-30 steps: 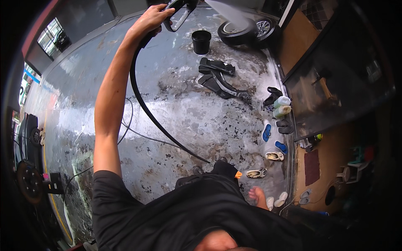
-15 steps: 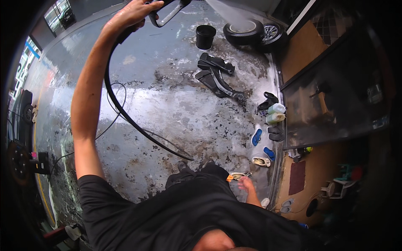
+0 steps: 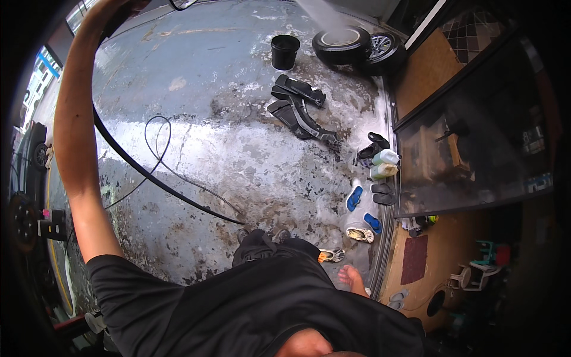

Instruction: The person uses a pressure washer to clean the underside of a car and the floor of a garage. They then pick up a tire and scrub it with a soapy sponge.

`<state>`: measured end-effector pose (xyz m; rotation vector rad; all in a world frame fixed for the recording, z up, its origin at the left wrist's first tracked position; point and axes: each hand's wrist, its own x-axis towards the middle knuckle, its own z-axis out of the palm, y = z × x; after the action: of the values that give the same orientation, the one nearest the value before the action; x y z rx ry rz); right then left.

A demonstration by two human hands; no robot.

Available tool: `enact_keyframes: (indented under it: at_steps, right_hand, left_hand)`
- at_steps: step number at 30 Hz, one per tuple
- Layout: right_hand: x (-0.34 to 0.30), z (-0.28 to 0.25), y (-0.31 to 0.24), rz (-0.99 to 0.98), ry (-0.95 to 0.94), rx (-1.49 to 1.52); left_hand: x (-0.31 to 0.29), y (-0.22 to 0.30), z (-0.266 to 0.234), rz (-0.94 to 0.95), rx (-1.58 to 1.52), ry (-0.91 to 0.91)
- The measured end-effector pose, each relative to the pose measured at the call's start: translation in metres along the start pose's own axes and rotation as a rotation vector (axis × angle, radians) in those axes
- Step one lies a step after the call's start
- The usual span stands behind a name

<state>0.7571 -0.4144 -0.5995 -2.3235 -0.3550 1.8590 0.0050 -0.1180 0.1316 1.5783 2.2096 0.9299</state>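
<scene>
My left arm stretches up the left side, and my left hand [image 3: 132,6] is mostly cut off by the top edge. It is closed on a spray gun, of which the looped guard [image 3: 182,5] shows. A black hose [image 3: 160,185] hangs from there in a curve to the floor at my feet. Whitish spray [image 3: 324,16] streams onto the upper face of a tyre lying flat [image 3: 340,45]. Against it leans a second wheel with a spoked rim [image 3: 383,46]. Low at my right side, my right hand [image 3: 351,275] has its fingers curled, with nothing visible in them.
A black bucket [image 3: 285,52] stands left of the tyres. Dark plastic panels [image 3: 303,107] lie on the wet, worn floor. Jugs [image 3: 385,165], blue slippers [image 3: 354,199] and gloves [image 3: 331,256] line the right side, beside a glass door [image 3: 464,149]. A thin hose [image 3: 160,157] loops across the floor.
My left arm has swung left and up, taking the spray gun largely out of the picture. The spray still lands on the flat tyre. My right hand has dropped slightly lower.
</scene>
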Motion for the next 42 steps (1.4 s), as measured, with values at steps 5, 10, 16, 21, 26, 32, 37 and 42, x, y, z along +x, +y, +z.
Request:
enact_keyframes:
  at_steps: [5, 10, 16, 21, 26, 32, 37, 42]
  right_hand:
    - [0.023, -0.025, -0.040, -0.100, -0.015, -0.018]
    - [0.035, -0.011, -0.085, -0.112, -0.066, -0.070]
    - [0.044, 0.008, -0.114, -0.090, -0.084, -0.177]
    - [0.058, 0.020, -0.143, -0.031, -0.086, -0.237]
    - [0.071, 0.033, -0.190, -0.032, -0.052, -0.274]
    - [0.063, 0.108, -0.306, -0.194, -0.058, -0.288]
    - [0.043, 0.194, -0.381, -0.331, -0.112, -0.316]
    - [0.024, 0.258, -0.420, -0.357, -0.067, -0.497]
  left_hand:
    - [-0.022, 0.025, 0.026, 0.025, -0.134, 0.008]
    - [-0.031, 0.033, 0.032, 0.010, -0.135, 0.020]
    - [-0.019, 0.015, 0.049, 0.016, -0.170, -0.030]
    - [0.003, -0.015, 0.059, 0.015, -0.219, -0.094]
    - [0.083, -0.109, 0.080, 0.284, -0.120, -0.092]
    - [0.121, -0.138, 0.104, 0.136, -0.190, -0.158]
    - [0.179, -0.188, 0.179, 0.110, -0.076, -0.349]
    - [0.174, -0.289, 0.270, -0.050, -0.097, -0.488]
